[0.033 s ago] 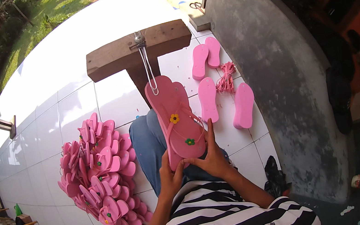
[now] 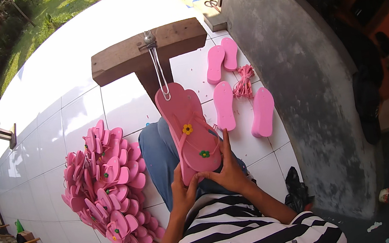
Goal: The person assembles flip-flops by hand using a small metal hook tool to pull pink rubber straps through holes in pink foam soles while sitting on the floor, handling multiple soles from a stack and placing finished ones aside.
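Both my hands grip a pair of pink flip-flops (image 2: 190,144) laid against each other, overlapping and slightly offset. A yellow flower sits on one strap and a green flower on the other. My left hand (image 2: 183,192) closes round the lower left edge. At the lower right, my right hand (image 2: 231,172) holds on with its thumb below and its index finger stretched along the side. The upper tip of the flip-flops reaches a looped metal wire hook (image 2: 159,71), which hangs from a wooden T-shaped stand (image 2: 115,62); whether they touch, I cannot tell.
A large heap of pink flip-flops (image 2: 113,184) lies on the white tiled floor (image 2: 77,114) to my left. At the right are stacked pink soles (image 2: 262,113) and a bundle of pink straps (image 2: 244,82). A grey wall (image 2: 292,71) and a black plastic bag (image 2: 295,192) stand beyond.
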The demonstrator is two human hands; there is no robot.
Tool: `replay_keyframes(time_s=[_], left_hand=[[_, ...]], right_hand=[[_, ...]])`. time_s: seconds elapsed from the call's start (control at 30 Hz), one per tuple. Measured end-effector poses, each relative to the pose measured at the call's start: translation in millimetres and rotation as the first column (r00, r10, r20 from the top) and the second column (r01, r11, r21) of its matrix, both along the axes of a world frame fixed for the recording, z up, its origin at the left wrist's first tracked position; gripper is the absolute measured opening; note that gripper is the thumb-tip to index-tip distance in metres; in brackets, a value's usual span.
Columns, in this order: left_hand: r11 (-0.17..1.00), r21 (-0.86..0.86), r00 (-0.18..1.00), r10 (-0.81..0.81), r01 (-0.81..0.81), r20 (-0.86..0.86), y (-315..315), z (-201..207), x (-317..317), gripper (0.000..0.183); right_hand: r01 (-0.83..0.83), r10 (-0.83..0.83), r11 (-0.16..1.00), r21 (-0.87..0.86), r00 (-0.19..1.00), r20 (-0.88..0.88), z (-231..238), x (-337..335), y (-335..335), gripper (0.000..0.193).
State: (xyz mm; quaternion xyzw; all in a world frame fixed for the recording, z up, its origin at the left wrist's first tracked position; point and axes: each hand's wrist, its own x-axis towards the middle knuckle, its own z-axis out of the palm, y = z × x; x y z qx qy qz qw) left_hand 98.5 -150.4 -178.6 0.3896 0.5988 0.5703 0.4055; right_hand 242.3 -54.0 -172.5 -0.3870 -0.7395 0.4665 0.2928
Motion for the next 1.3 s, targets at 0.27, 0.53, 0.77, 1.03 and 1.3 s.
replay_keyframes(time_s=[0.27,0.53,0.77,1.03,1.3], left_hand=[[0.99,0.082,0.951,0.087,-0.116,0.297,-34.9,-18.2,-30.1,0.059],[0.782,0.066,0.784,0.613,-0.62,0.1,-29.2,-44.0,-133.2,0.057],[0.417,-0.204,0.353,0.89,-0.886,0.287,-65.4,-98.5,-250.3,0.056],[0.283,-0.244,0.258,0.958,-0.928,0.129,-109.8,-178.5,-249.6,0.074],[0.175,0.074,0.132,0.909,-0.982,-0.396,-84.9,-131.0,-214.3,0.074]], right_hand=[[-0.318,0.278,0.864,0.389,0.947,0.158,9.1,-28.2,14.3,0.118],[-0.309,0.376,0.856,0.415,0.922,-0.088,0.2,-81.2,25.0,0.098],[-0.306,0.32,0.946,0.109,0.937,-0.144,-12.9,-66.9,31.4,0.061],[-0.213,-0.028,0.883,-0.418,0.865,-0.5,-26.7,-49.0,61.7,0.02],[0.519,-0.581,0.81,0.273,0.651,0.488,-192.5,3.0,163.3,0.093]])
